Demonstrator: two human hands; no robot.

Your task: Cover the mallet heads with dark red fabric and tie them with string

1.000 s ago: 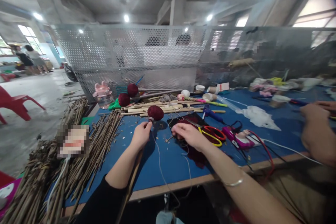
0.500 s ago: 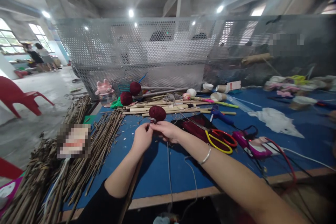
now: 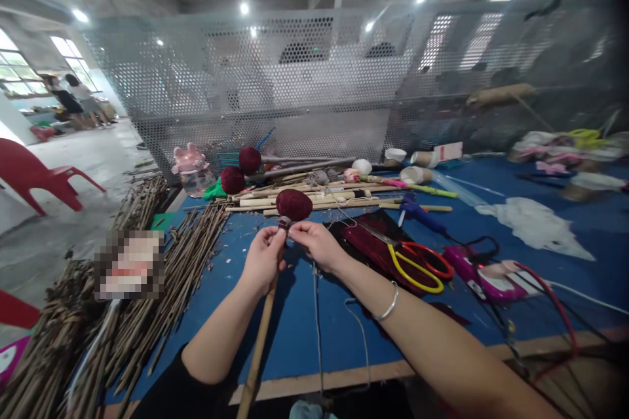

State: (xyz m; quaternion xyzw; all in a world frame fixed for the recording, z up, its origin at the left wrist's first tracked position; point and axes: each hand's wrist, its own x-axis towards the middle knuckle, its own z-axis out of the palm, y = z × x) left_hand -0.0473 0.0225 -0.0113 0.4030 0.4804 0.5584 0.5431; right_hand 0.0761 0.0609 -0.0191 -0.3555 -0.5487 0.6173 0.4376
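Note:
A wooden stick (image 3: 261,347) with a dark red fabric-covered head (image 3: 293,204) slants up over the table. Around the neck under the head, grey string (image 3: 284,222) is wound. My left hand (image 3: 265,256) is closed round the stick just below that winding. On the other side of the neck, my right hand (image 3: 317,243) pinches at the wound string, fingertips together. A length of grey string (image 3: 318,327) runs from under my right hand down over the table's front edge. The exact pinch point is partly hidden by the fingers.
Bundled thin twigs (image 3: 181,275) lie at left. Scissors (image 3: 415,265) rest on dark red cloth (image 3: 361,239) at right, near a blue glue gun (image 3: 422,213) and a purple power strip (image 3: 491,275). Two more red heads (image 3: 232,180) and several sticks lie behind. A perforated screen (image 3: 295,98) stands beyond.
The view has shifted slightly. My left hand has turned, so its thumb and more of the stick show. My right fingers have moved slightly round the neck, and the wound string is more visible.

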